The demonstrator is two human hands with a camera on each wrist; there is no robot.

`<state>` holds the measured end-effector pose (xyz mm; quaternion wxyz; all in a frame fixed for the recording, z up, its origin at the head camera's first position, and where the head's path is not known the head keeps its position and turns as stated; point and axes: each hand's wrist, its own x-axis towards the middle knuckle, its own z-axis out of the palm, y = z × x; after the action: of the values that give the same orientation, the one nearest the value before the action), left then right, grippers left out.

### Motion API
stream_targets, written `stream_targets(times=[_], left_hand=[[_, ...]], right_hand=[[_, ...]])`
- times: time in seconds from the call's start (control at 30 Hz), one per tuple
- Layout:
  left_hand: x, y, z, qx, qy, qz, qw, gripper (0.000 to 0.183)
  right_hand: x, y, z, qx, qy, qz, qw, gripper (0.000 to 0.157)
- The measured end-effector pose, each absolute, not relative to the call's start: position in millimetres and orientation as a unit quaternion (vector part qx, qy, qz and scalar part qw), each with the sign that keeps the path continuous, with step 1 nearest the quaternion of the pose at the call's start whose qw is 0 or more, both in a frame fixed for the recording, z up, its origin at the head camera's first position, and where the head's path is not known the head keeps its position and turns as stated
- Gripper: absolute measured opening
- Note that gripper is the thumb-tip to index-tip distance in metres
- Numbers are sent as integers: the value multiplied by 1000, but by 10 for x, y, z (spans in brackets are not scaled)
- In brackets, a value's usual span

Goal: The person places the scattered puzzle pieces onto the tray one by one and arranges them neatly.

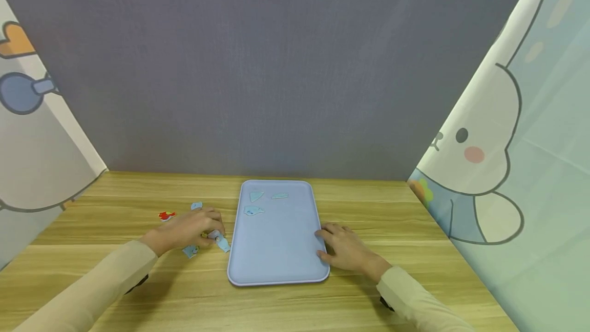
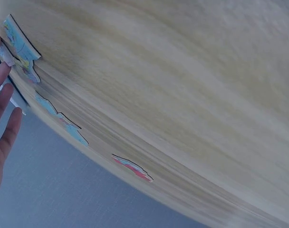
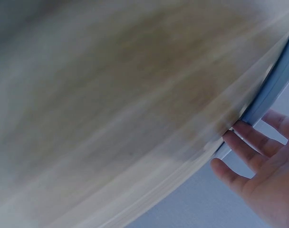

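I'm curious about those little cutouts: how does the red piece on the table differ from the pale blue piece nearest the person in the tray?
Colour: the red piece looks mostly red; the blue piece is mostly pale blue.
Place: the red piece lies on the wooden table; the blue piece lies inside the tray.
Both are small, flat and irregular, and neither is held.

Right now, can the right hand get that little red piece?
Probably not easily. The tray and the left hand lie between the right hand and the red piece, though nothing covers that piece.
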<state>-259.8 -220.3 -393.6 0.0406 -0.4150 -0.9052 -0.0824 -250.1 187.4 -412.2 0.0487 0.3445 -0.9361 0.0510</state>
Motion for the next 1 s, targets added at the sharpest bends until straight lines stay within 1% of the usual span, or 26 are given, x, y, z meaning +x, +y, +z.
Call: stream_targets(times=[0.3,0.47,0.87,1.0], left_hand=[[-2591,-2192,-3938,-424,-902,-52,60,18],[-2587,-2194,-3923,-431,-897,-55,81,19],[-2624,-2224,-3878,-430,-893,-48,121,20],[-2632,-2224,-3857,-425,-895,-55,125,19]], right_hand=[[-2504,1880,-4138,344,-936,47,51,47],[-2503,1879,-4136,346,-935,48,57,47],[-2488,1878,-4133,345,-936,52,51,47],[-2490,1876,-4134,345,-936,52,51,47]])
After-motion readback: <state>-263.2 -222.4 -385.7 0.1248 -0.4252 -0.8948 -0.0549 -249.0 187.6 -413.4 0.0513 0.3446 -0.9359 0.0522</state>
